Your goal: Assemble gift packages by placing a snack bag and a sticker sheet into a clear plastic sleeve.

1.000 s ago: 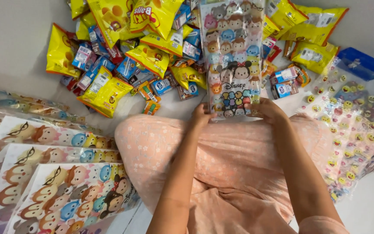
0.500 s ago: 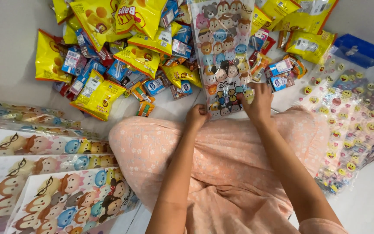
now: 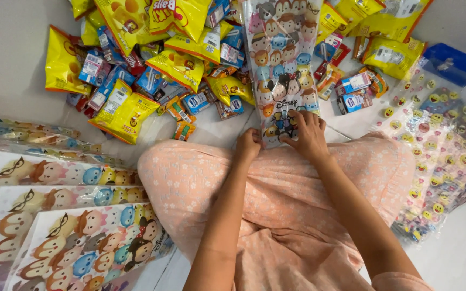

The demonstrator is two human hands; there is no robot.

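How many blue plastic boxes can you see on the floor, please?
1: the blue plastic box lies at the far right, beside the yellow snack packets; others may be hidden under the pile.

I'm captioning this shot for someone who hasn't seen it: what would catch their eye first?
First, the heap of yellow snack packets and small blue cartons spread on the floor at the top. In the middle, the left hand and right hand hold the near end of a clear cartoon-printed bag. Stacks of similar printed bags lie at lower left, smiley-printed ones at right.
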